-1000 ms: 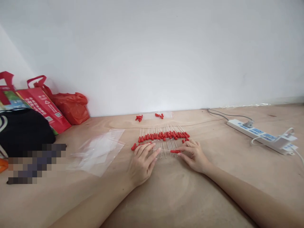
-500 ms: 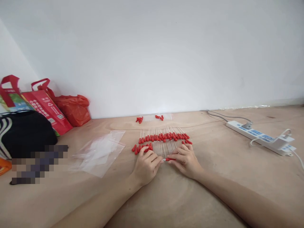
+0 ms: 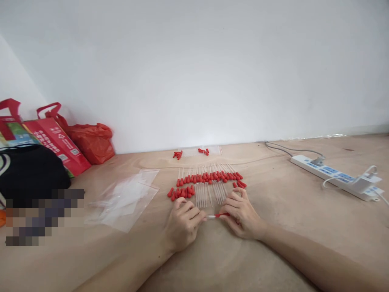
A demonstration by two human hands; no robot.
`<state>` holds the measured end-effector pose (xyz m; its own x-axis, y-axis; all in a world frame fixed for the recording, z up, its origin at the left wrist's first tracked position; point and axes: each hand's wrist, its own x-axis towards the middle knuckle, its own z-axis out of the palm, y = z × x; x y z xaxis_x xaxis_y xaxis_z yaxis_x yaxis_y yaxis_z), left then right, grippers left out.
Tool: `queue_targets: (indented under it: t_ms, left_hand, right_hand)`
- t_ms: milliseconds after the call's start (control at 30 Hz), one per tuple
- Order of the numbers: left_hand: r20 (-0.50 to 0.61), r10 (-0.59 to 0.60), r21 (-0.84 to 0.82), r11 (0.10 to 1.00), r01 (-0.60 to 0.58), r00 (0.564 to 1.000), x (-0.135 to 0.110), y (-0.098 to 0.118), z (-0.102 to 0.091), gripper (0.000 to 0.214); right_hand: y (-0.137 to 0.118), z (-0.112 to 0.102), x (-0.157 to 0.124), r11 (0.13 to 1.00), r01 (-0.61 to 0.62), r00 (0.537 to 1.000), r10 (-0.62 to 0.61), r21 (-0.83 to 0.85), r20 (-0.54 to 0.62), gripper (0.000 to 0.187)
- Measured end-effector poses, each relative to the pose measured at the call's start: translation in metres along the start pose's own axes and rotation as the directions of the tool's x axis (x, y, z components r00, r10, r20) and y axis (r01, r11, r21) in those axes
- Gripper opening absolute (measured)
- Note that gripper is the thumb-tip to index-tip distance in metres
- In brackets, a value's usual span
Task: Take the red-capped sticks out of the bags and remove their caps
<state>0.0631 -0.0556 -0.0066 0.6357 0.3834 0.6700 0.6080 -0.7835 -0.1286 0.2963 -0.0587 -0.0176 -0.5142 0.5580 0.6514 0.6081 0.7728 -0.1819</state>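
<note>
currently, the left hand (image 3: 186,225) pinches a slim, clear, straight tube (image 3: 210,217) while the right hand (image 3: 241,215) grips a small, red, elongated bulb (image 3: 217,215) at the tube's end, well in from the back edge of the brown, wood-grained worktop (image 3: 188,269). a row of red-bulbed clear tubes (image 3: 205,177) lies between them and that edge.

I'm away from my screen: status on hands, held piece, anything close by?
Left hand pinching clear tube; right hand gripping red bulb. Tube and bulb in line between hands, fit hard to tell. Bare tubes lying just beyond.
</note>
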Motion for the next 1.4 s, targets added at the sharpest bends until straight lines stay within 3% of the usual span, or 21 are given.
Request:
queue_targets:
  t_ms: [167, 267, 433, 533, 633, 800, 967, 1167, 1400]
  left_hand:
    - [-0.027, -0.153, -0.051, 0.987, 0.152, 0.988, -0.018, -0.016, -0.011, 0.017]
    - [0.024, -0.179, -0.111, 0.977, 0.18, 0.984, -0.018, -0.012, -0.005, 0.023]
    - [-0.001, -0.16, -0.125, 0.979, 0.159, 0.987, 0.001, -0.005, 0.015, 0.041]
    - [-0.04, -0.142, -0.082, 0.987, 0.139, 0.989, 0.02, -0.006, 0.024, 0.036]
    - [-0.045, -0.135, -0.052, 0.99, 0.133, 0.99, 0.041, -0.006, 0.032, 0.025]
    - [0.089, -0.096, 0.051, 0.994, 0.092, 0.991, 0.064, -0.002, 0.048, 0.018]
    - [0.258, -0.079, 0.134, 0.99, 0.045, 0.963, 0.073, 0.008, 0.06, 0.014]
    - [0.28, -0.08, 0.089, 0.994, 0.057, 0.957, 0.073, 0.018, 0.063, 0.011]
    - [0.234, -0.112, -0.093, 0.986, 0.137, 0.966, 0.069, 0.021, 0.059, 0.016]
  right_hand:
    - [0.039, -0.014, -0.011, 0.963, -0.268, 0.951, 0.258, -0.033, -0.171, 0.017]
    - [0.059, -0.013, -0.01, 0.891, -0.449, 0.854, 0.451, 0.068, -0.259, 0.024]
    - [0.08, -0.01, -0.009, 0.74, -0.654, 0.708, 0.672, 0.157, -0.216, 0.035]
    - [0.087, -0.011, -0.013, 0.662, -0.739, 0.634, 0.746, 0.124, -0.205, 0.036]
    - [0.09, -0.012, -0.015, 0.608, -0.79, 0.588, 0.788, 0.08, -0.181, 0.032]
    - [0.09, -0.013, -0.014, 0.586, -0.809, 0.575, 0.806, 0.049, -0.136, 0.028]
    - [0.088, -0.012, -0.013, 0.552, -0.833, 0.544, 0.83, 0.038, -0.124, 0.027]
    - [0.083, -0.014, -0.01, 0.546, -0.838, 0.544, 0.835, -0.009, -0.078, 0.032]
    - [0.082, -0.016, -0.01, 0.56, -0.818, 0.573, 0.813, -0.127, -0.103, 0.031]
